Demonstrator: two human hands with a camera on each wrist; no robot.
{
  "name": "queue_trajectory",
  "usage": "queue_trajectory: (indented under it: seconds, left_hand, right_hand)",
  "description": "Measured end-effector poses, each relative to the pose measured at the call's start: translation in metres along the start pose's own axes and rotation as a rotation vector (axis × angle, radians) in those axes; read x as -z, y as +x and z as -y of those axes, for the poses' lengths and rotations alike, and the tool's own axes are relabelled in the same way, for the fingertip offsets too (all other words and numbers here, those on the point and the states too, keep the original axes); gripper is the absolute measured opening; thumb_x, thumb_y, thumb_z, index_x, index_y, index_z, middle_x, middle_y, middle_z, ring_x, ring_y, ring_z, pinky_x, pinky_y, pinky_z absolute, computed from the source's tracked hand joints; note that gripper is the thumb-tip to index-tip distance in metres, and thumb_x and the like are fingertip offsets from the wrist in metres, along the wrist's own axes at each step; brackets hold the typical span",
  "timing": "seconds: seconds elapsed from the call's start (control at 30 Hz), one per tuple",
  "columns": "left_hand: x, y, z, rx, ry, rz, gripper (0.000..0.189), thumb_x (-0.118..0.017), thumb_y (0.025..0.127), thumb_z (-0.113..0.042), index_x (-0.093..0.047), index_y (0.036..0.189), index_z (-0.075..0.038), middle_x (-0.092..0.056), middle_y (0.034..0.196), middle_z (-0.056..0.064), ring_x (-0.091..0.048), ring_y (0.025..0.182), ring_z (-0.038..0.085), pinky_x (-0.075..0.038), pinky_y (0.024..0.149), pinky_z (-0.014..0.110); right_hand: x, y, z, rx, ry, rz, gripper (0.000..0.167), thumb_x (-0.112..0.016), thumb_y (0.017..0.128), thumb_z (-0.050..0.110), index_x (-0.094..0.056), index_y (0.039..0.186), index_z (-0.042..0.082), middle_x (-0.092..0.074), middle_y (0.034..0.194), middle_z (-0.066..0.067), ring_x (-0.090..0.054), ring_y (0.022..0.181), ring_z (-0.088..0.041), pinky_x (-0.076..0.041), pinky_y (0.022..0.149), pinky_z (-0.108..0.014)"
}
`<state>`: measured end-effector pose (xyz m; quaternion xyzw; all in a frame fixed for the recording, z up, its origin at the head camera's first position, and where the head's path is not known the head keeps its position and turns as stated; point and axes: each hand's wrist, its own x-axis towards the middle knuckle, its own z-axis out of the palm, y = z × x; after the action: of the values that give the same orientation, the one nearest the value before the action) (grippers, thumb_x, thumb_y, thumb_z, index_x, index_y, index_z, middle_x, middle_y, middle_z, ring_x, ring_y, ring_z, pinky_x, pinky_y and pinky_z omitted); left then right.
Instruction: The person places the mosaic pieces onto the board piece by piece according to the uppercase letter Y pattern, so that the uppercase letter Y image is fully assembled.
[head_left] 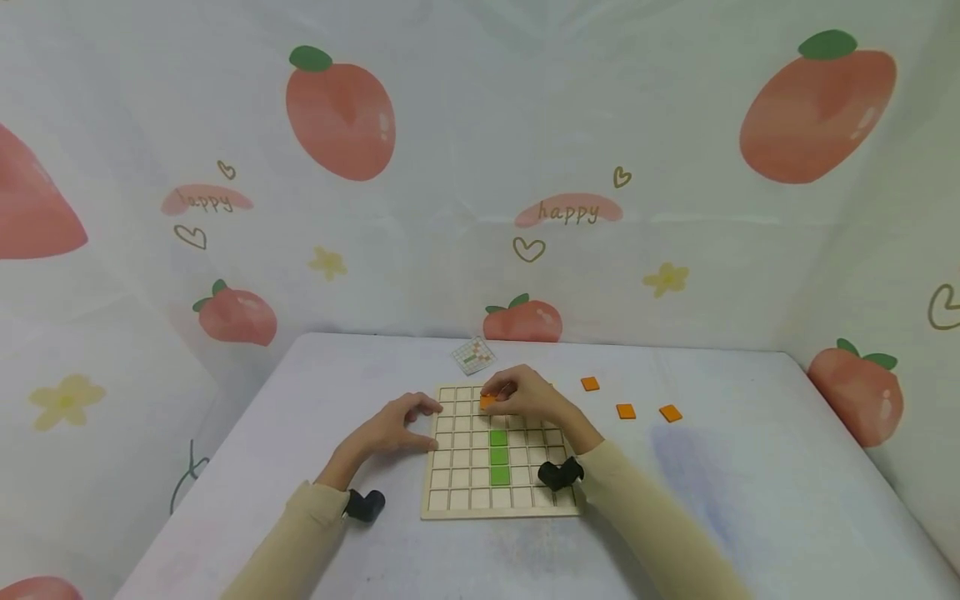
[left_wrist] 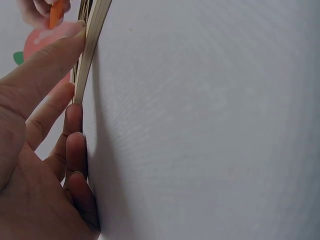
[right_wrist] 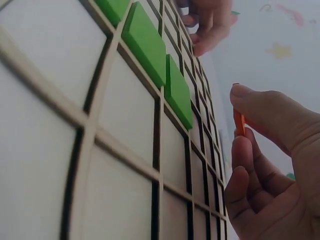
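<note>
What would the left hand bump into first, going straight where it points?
The left hand would probably meet the square, pale wooden grid board first; the hand seems to touch its edge.

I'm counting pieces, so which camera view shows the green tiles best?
The head view: all three green tiles show whole, in one column. The right wrist view crops one; the left wrist view shows none.

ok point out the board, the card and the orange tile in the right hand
board (head_left: 480,457): head view, a bare square
card (head_left: 473,356): head view, middle of its face
orange tile (head_left: 487,402): head view, its visible face
</note>
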<state>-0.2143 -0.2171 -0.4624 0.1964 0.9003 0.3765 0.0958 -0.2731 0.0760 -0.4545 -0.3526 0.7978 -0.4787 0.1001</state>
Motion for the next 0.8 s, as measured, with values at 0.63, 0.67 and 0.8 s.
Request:
queue_trajectory:
  seconds: [0.63,0.67,0.8]
  left_hand:
    - [0.002,0.001,-0.001,-0.011,-0.005,0.013,0.054,-0.088,0.081,-0.024,-0.064,0.126,-0.009,-0.06,0.12,0.006,-0.051,0.106,0.028,-0.041,0.094,0.049]
    - [0.002,0.001,-0.001,-0.008,-0.006,0.013,0.054,-0.088,0.081,-0.024,-0.064,0.126,-0.009,-0.06,0.12,0.006,-0.051,0.106,0.028,-0.041,0.094,0.049]
    - [0.002,0.0,-0.001,-0.003,-0.002,0.011,0.054,-0.089,0.08,-0.024,-0.064,0.126,-0.009,-0.06,0.12,0.006,-0.05,0.104,0.027,-0.041,0.093,0.048]
  right_hand:
    - [-0.022,0.024,0.007,-0.109,-0.07,-0.01,0.021,-0.086,0.084,0.014,-0.077,0.101,0.005,-0.071,0.091,0.002,-0.061,0.079,-0.012,-0.051,0.074,-0.026]
    - [-0.022,0.024,0.007,-0.11,-0.07,-0.009,0.021,-0.086,0.084,0.015,-0.077,0.101,0.005,-0.071,0.091,0.003,-0.061,0.079,-0.012,-0.051,0.074,-0.026]
    - [-0.025,0.027,0.006,-0.118,-0.074,-0.005,0.02,-0.085,0.085,0.016,-0.077,0.1,0.006,-0.07,0.091,0.003,-0.06,0.079,-0.012,-0.051,0.074,-0.026]
